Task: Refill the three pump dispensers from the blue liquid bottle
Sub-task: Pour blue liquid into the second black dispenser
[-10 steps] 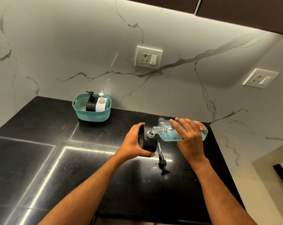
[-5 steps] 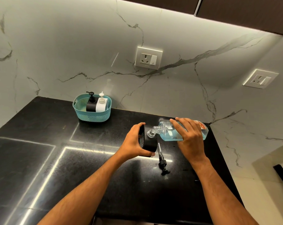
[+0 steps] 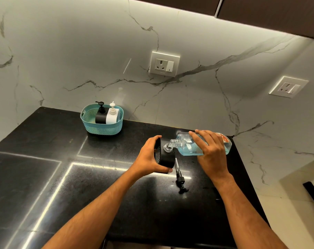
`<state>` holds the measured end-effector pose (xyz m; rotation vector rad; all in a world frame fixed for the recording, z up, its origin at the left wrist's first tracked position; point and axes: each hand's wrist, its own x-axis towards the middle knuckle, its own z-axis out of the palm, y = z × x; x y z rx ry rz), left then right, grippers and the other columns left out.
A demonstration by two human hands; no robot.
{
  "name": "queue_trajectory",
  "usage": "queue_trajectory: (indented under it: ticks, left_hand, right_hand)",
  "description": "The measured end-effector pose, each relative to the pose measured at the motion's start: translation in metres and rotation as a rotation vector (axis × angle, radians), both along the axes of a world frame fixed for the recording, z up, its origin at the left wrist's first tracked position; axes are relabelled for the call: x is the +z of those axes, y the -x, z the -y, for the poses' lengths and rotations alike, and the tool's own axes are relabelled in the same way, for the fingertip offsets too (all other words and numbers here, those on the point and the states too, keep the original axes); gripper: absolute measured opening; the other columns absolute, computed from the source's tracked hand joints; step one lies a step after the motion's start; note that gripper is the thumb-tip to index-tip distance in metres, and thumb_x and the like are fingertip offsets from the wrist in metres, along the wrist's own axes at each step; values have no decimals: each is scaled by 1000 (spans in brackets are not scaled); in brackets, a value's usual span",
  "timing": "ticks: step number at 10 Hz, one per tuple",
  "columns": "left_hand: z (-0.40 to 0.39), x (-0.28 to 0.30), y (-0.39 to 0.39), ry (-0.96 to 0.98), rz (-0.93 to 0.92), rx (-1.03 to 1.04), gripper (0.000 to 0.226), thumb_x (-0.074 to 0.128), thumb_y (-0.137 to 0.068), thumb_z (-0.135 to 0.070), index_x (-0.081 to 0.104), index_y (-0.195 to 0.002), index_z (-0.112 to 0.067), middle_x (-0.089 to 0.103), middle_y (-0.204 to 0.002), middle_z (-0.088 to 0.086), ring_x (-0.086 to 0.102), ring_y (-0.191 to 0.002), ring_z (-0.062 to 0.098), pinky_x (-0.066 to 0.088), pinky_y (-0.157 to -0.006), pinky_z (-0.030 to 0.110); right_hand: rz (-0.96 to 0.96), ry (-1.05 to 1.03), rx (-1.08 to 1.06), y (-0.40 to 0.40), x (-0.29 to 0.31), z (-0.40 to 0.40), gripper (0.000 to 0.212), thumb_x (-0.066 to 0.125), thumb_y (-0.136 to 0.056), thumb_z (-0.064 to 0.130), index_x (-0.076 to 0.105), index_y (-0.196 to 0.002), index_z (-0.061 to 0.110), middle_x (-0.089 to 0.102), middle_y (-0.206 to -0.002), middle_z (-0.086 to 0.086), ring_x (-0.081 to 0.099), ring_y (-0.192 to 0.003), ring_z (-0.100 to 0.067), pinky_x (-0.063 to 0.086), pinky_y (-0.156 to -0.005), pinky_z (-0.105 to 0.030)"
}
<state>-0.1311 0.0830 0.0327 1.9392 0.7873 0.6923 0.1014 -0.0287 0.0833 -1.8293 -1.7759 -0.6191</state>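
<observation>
Blue liquid bottle (image 3: 192, 146) unmoved, still tipped

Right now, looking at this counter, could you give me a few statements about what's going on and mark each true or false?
1. The right hand holds the blue liquid bottle tipped on its side. True.
2. The left hand holds a white dispenser. False: it grips a black dispenser.
3. The teal basket holds two pump dispensers. True.
4. The loose pump lies in the basket. False: it lies on the counter.
</observation>
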Motion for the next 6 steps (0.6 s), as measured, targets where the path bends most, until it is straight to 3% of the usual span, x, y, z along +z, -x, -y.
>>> queue_trajectory:
  ticks: [6]
  left_hand:
    - [-1,1,-1,0,-10,-1,127,102,-49,-44,33,-154,-21,44,-147,-8,47,-133,12,46,-113,32]
  right_hand:
    - [2,3,3,0,-1,0,74,87,-70,8,62,-139,15,64,-133,-13,58,-125,-34,48,-103,-52]
